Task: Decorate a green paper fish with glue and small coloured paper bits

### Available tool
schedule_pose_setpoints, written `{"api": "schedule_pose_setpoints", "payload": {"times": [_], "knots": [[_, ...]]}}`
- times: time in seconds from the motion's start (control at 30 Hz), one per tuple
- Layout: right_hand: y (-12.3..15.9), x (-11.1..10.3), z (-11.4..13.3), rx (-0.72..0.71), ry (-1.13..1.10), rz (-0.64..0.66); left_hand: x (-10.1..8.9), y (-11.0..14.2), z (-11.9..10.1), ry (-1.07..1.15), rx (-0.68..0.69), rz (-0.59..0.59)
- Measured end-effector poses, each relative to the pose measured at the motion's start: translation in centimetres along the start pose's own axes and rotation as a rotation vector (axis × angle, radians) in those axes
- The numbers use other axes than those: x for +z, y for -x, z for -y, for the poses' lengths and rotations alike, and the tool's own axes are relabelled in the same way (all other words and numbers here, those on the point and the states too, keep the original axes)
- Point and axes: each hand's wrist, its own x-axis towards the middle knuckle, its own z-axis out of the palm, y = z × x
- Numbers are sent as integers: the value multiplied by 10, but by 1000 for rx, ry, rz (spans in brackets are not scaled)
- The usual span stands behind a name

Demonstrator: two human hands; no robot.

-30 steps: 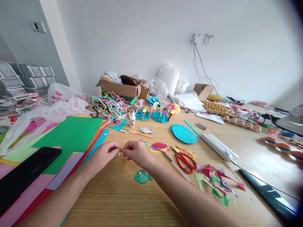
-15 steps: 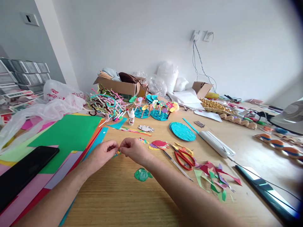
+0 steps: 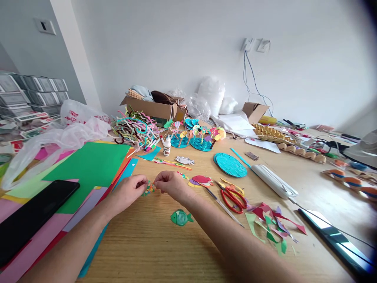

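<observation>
My left hand [image 3: 132, 188] pinches the left end of a small speckled paper cutout [image 3: 149, 188], teal with orange and yellow dots. My right hand [image 3: 172, 186] is closed in a pinch at its right end; the fingertips partly hide the edge. Below the right hand, a green paper fish [image 3: 181, 217] lies flat on the table. Just behind that hand, another dotted cutout [image 3: 183, 175] shows in part. Red, purple and yellow paper cutouts [image 3: 200, 181] lie to the right, near red-handled scissors [image 3: 232, 198] and a pen [image 3: 219, 202].
Coloured paper sheets [image 3: 91, 163] and a black phone [image 3: 44, 216] cover the left side. Behind my hands stand a glue bottle [image 3: 166, 147] and a grey fish cutout [image 3: 184, 160]. Blue discs [image 3: 231, 165], a white power strip [image 3: 273, 181] and paper scraps [image 3: 272, 220] lie right.
My hands have drawn slightly apart, and more of the speckled cutout shows between them. The whole view has shifted a little, so things appear farther right.
</observation>
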Motion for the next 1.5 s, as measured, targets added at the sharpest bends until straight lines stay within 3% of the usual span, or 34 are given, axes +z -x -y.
{"api": "schedule_pose_setpoints", "payload": {"times": [0.2,0.43,0.73,1.0,1.3,1.5], "knots": [[10,-10,3,8,1,-29,4,-1,3,3,27,-36],[24,-5,-3,1,-18,-69,12,8,-16,142,123,100],[27,-1,-9,-10,29,-80,21,6,-14,135,129,74],[37,-15,-7,-66,132,-91,23,9,-15,87,116,144],[51,-17,-5,-110,343,17,31,12,-15,-5,169,215],[56,-17,-8,-80,357,42,35,13,-18,-32,199,239]]}}
